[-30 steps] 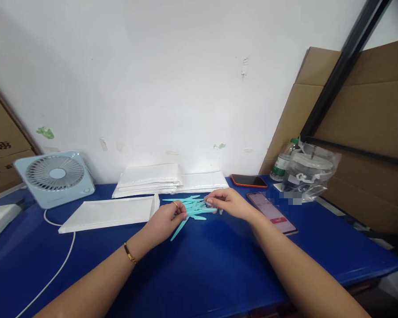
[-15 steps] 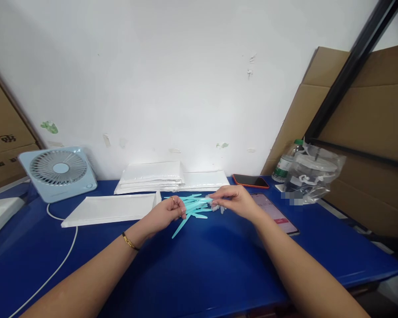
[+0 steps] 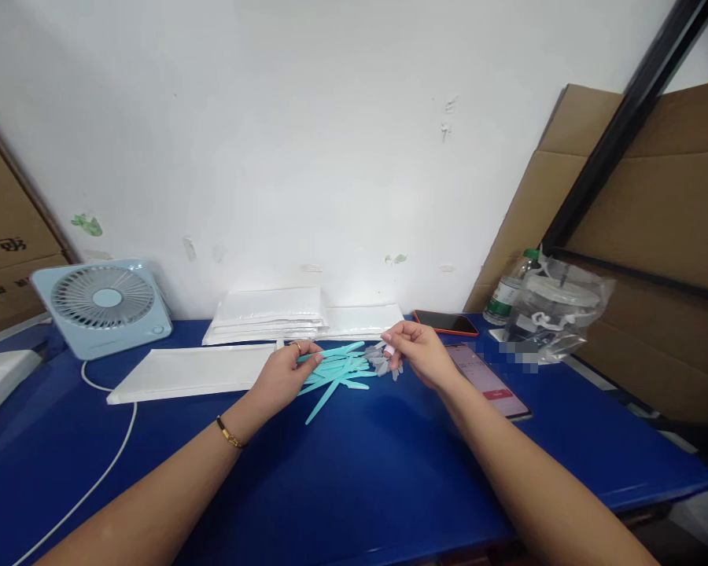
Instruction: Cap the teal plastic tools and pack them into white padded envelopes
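Observation:
My left hand pinches a slim turquoise eyebrow razor between thumb and fingers. Its far end points right, over a loose pile of similar turquoise razors lying crossed on the blue table. To the right of that end is my right hand, its thumb and index finger pressed together and apart from the razor. Whatever sits between those fingertips is too small to make out. Under and beside them lie several small grey caps, partly hidden by the fingers.
A white padded envelope lies left of the razors, with stacked white envelopes behind by the wall. A blue fan stands at left. Two phones, a bottle and a bagged cup are at right.
My hands have moved apart: the left slightly left with the razor, the right up and away from its end. More of the grey caps now shows between them.

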The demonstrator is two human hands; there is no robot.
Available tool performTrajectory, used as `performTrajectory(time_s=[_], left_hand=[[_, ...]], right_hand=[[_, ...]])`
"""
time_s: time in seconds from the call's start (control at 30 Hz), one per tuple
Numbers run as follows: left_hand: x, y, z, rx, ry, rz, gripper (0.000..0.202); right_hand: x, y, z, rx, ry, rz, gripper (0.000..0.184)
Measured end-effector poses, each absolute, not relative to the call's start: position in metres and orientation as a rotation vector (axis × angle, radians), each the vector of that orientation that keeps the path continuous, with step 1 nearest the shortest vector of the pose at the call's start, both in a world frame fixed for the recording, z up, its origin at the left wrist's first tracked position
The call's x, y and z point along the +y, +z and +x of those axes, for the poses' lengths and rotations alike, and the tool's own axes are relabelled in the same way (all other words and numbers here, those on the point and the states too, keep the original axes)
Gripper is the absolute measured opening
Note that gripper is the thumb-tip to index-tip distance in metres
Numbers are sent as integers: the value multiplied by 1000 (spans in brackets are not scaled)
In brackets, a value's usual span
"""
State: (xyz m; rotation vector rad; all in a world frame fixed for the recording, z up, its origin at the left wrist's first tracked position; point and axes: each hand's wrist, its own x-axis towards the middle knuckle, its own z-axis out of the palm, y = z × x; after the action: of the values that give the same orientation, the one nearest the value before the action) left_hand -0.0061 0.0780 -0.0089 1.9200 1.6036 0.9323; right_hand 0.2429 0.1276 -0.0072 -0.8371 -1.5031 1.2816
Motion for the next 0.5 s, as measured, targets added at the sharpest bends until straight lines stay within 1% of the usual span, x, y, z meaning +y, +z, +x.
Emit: performTrajectory(time_s=[0.27,0.5], left_hand=[[77,-7,-3,1638,894,2006,35],[79,-11,-6,1645,870,1965,36]], right_hand=[[121,-9,232,-1461,1272,-851,37],[123,-9,234,-1525,1223,-774,28]])
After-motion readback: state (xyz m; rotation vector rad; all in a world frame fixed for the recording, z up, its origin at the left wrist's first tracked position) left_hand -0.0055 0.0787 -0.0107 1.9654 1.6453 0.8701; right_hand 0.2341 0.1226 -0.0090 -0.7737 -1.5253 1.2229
